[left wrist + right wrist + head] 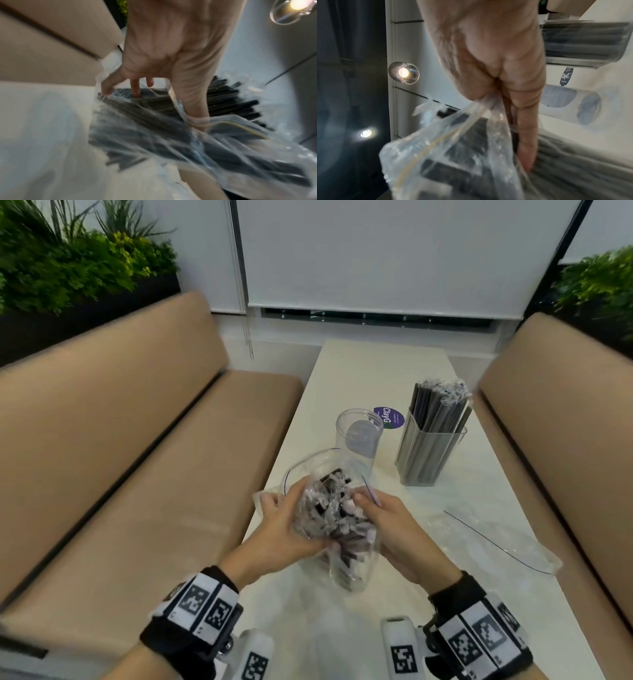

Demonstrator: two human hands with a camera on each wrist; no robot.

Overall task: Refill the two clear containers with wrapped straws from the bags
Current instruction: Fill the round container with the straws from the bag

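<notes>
I am seated in a booth: two tan benches (113, 440), one on each side, a lowered white blind (394, 251) ahead, and green plants (68, 261) in both upper corners. Between the benches runs one long white table (376, 364), with a round purple sticker (388, 416) stuck on its top.

Two plastic bags are here. The full bag (337, 529) is in my hands over the table's near end, packed with dark wrapped straws (334, 510); the empty bag (496, 537) lies flat on the table to my right.

Two clear containers stand further along. The square container (428, 453) is crammed with upright wrapped straws. The round container (359, 436), just beyond the full bag, holds no straws.

My left hand (284, 529) grips the full bag's left side, fingers curled round the bundle through the plastic. My right hand (394, 529) pinches the bag's right edge, one finger laid straight along the straws.
</notes>
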